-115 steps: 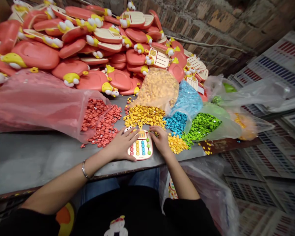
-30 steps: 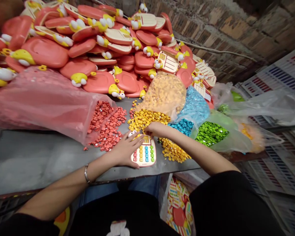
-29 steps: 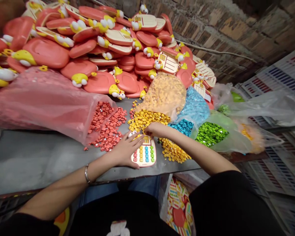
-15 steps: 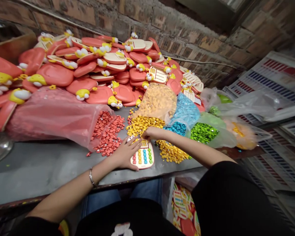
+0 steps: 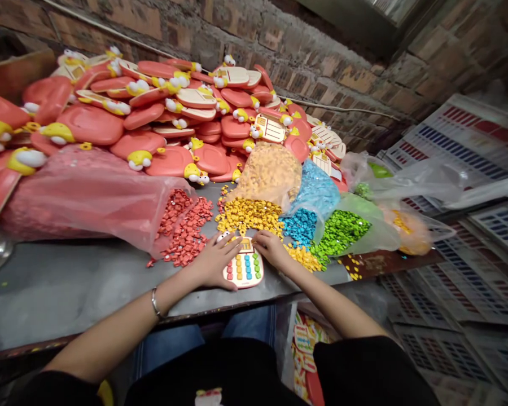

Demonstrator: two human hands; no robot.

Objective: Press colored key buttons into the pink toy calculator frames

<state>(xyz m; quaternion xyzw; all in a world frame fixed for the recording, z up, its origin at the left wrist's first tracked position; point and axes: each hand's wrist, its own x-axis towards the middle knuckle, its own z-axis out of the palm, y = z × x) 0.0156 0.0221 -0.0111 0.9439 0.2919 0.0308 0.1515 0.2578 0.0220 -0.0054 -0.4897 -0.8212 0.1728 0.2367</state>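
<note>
Squarely between the two hands, a cream toy board [image 5: 245,277] lies face up near the front edge of the grey table [image 5: 88,282], with columns of red, yellow, blue and green buttons and a yellow panel at its far end. Flat and spread, the left hand [image 5: 214,262] covers the board's left side, fingers reaching across the far part and thumb at the near left edge; a silver bracelet [image 5: 154,303] circles that wrist. At the far right edge of the board, the right hand [image 5: 273,249] has its fingers bent; whether they pinch a small piece I cannot tell. Just beyond the board sit loose yellow pieces [image 5: 252,214], with red pieces [image 5: 190,231] to the left and blue pieces [image 5: 300,225] and green pieces [image 5: 342,231] to the right. A pink bag [image 5: 88,197] lies on the left, its open mouth toward the red ones. Farther back, red-backed toys [image 5: 95,124] with white eyes are heaped before a brick wall [image 5: 279,62]. Low on the right, below the table's edge, more toys with coloured buttons [image 5: 302,338] are partly visible.
</note>
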